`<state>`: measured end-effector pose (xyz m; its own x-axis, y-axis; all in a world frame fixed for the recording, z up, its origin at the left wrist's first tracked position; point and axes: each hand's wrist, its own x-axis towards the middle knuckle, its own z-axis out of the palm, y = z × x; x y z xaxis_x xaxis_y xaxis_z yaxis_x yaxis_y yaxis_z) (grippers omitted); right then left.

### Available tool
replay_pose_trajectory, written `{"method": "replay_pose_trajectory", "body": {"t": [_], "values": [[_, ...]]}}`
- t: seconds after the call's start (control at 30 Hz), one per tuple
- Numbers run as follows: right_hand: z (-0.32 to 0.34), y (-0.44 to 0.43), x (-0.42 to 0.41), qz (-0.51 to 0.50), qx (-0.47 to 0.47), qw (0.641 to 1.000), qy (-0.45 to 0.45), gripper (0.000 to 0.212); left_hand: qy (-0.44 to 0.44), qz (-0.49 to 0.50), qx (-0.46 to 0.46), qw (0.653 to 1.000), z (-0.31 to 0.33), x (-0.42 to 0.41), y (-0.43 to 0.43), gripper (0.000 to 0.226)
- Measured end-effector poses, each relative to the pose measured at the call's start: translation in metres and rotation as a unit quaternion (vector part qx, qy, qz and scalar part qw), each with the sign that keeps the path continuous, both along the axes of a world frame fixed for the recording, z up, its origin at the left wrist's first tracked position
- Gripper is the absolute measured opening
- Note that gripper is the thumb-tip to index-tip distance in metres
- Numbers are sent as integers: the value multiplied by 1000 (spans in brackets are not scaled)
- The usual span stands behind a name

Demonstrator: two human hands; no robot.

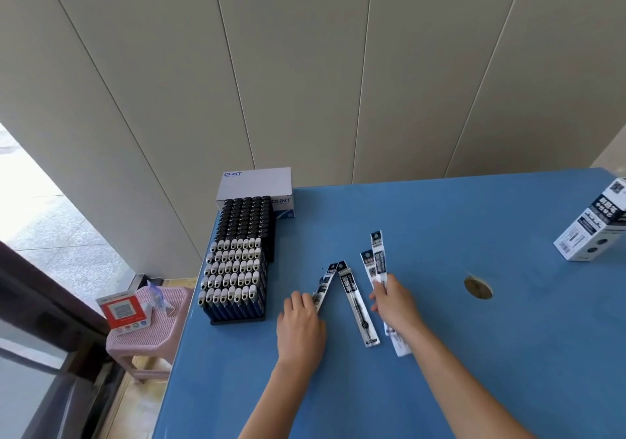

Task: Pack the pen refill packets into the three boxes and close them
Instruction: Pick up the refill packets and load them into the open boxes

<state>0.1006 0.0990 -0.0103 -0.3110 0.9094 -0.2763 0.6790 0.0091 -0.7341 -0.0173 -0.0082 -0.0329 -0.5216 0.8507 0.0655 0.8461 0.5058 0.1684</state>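
Note:
Long black-and-white pen refill packets lie on the blue table (474,354). My left hand (299,327) grips the lower end of one packet (323,284) that leans to the upper right. Another packet (355,306) lies flat between my hands. My right hand (394,305) holds two more packets (376,257) that point away from me; their lower ends stick out below the hand. A white-and-black refill box (592,232) stands at the table's right edge; I cannot tell whether it is open.
Two trays of lighters (237,269) stand at the table's left edge, with a white CHNT box (255,183) behind them. A round hole (478,288) is in the tabletop to the right. A pink stool (152,323) with small items stands off the table at left.

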Motion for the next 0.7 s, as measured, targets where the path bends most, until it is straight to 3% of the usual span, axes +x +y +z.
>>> {"method": "replay_pose_trajectory", "body": {"t": [0.07,0.33,0.43,0.53,0.7], "values": [[-4,2,-14,32,17,999,-35,14,28,-26,19,999,3,0,-7,29],[-17,-14,-28,98,156,955,-231,57,46,-58,-37,997,6,-3,-13,38],[-16,-17,-33,101,164,952,-237,42,13,-24,-73,997,7,-8,-9,24],[-13,-19,-35,96,179,948,-245,19,-14,-12,-79,997,-3,-17,-6,26],[-14,-20,-30,73,162,947,-268,20,-76,11,-35,996,2,-30,-10,21]]}}
